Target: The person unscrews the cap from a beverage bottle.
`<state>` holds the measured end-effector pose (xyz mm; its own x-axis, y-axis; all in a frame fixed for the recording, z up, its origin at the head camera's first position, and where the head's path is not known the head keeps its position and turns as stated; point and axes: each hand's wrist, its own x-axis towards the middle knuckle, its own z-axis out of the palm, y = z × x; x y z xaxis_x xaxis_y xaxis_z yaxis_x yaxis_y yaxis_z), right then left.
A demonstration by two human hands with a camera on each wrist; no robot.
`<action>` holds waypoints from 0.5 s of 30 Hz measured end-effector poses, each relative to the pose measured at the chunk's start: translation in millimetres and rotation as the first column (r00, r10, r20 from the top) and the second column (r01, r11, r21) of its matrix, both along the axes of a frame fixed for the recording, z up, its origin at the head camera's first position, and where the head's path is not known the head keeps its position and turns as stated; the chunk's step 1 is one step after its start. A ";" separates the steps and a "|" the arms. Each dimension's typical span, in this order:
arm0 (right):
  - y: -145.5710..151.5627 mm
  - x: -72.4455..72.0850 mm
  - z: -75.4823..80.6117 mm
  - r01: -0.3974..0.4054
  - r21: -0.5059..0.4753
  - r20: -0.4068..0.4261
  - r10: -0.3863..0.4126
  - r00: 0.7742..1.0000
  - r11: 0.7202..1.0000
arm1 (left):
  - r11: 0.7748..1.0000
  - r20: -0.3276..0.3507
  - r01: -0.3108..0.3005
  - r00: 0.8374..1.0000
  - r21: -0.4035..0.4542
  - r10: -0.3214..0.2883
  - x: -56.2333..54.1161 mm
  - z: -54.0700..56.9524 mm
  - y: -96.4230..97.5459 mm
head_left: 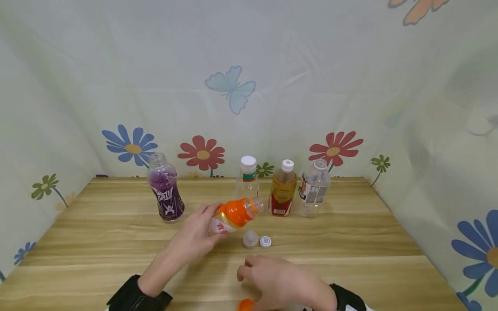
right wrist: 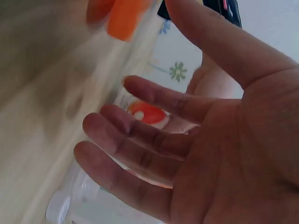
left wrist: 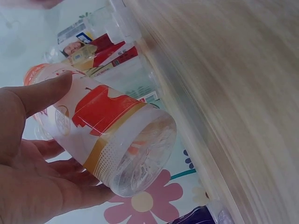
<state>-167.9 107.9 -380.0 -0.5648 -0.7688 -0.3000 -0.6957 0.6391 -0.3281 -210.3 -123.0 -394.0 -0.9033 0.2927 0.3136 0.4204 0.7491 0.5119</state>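
My left hand point(head_left: 198, 235) grips a plastic bottle point(head_left: 236, 212) with an orange and white wrapper. The bottle is uncapped and tilted, its neck toward the right, and in the left wrist view its clear base point(left wrist: 145, 154) faces the camera. Low in the head view, my right hand point(head_left: 278, 278) is over the table beside an orange cap point(head_left: 246, 305). The right wrist view shows the palm and spread, slightly bent fingers point(right wrist: 126, 182) with nothing held; the blurred orange cap point(right wrist: 125, 19) lies apart from them. Whether the thumb touches the cap cannot be told.
A purple bottle point(head_left: 167, 194) without a cap stands at the back left. Farther right are a white-capped clear bottle point(head_left: 247, 183), an amber bottle point(head_left: 282, 190) and an uncapped clear bottle point(head_left: 314, 190). A translucent cap point(head_left: 250, 239) and a white cap point(head_left: 266, 242) lie mid-table.
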 end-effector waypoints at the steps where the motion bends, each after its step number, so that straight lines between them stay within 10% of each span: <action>1: -2.1 2.1 -1.6 -0.012 0.018 0.008 0.012 1.000 1.000 | 1.000 0.001 -0.001 1.000 0.001 0.001 0.3 -0.2 -0.1; 8: -13.1 8.7 -12.9 -0.092 0.076 -0.009 0.093 0.996 0.993 | 1.000 -0.008 0.003 1.000 0.008 -0.003 2.2 0.1 -0.6; 15: -14.9 9.1 -15.9 -0.011 0.060 0.026 0.009 1.000 0.998 | 1.000 -0.015 0.004 1.000 0.010 -0.004 1.5 -0.1 -0.1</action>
